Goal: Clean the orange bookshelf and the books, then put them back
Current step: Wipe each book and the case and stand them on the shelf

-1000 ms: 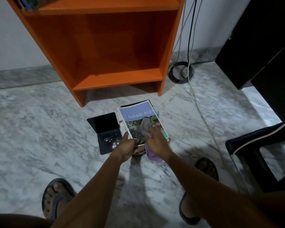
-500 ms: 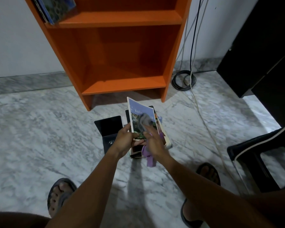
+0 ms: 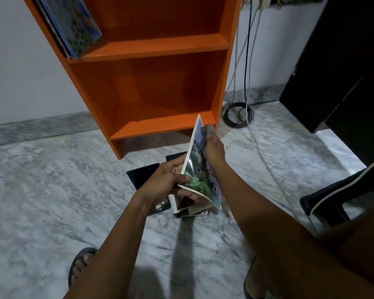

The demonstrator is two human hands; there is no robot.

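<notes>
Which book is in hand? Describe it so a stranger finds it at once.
Start at the orange bookshelf; in front of its bottom shelf, the left hand grips one book by its lower edge while the right hand lies against its cover. Unlike the books lying flat beneath, it stands on edge, white-bordered, with green plants pictured.

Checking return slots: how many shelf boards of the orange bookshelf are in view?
2. The upper board carries leaning books at its left end; the bottom board sits lowest, behind the held book. Higher boards may be cut off.
</notes>
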